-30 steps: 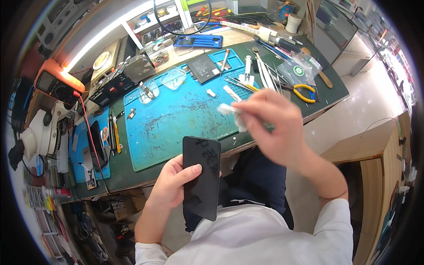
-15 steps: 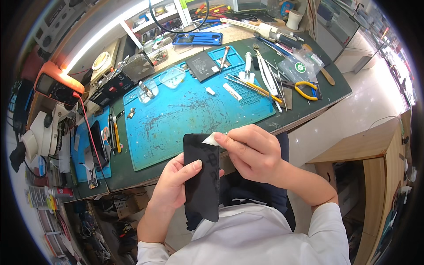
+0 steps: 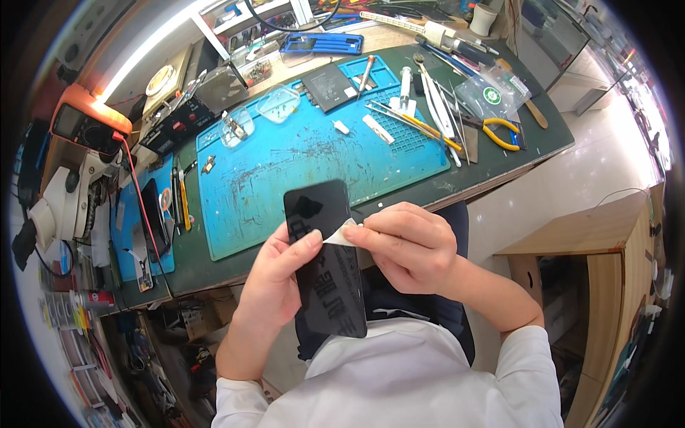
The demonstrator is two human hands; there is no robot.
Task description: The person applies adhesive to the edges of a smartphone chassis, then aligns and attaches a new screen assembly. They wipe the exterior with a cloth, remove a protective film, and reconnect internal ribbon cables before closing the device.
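Observation:
A black smartphone (image 3: pixel 330 296) is tilted in front of my body, its dark glossy face up with reflections on it. My left hand (image 3: pixel 277 267) grips its left edge, thumb lying on the face and the fingers hidden underneath. Between the thumb and fingers of my right hand (image 3: pixel 410 246) is a small white wipe (image 3: pixel 341 235), pinched into a point. The wipe touches or hovers close over the phone's face, near my left thumb; I cannot tell which.
Beyond the phone lies a blue repair mat (image 3: pixel 285 167) with a black battery (image 3: pixel 330 88) and a clear plastic tray (image 3: pixel 279 105). Tweezers (image 3: pixel 414 123), a syringe (image 3: pixel 405 89) and yellow-handled pliers (image 3: pixel 503 135) lie to the right. An orange multimeter (image 3: pixel 89 120) stands at left.
The phone has tilted, its top end shifting up and left. The wipe has moved from near the phone's top right corner down its face, close to my left thumb.

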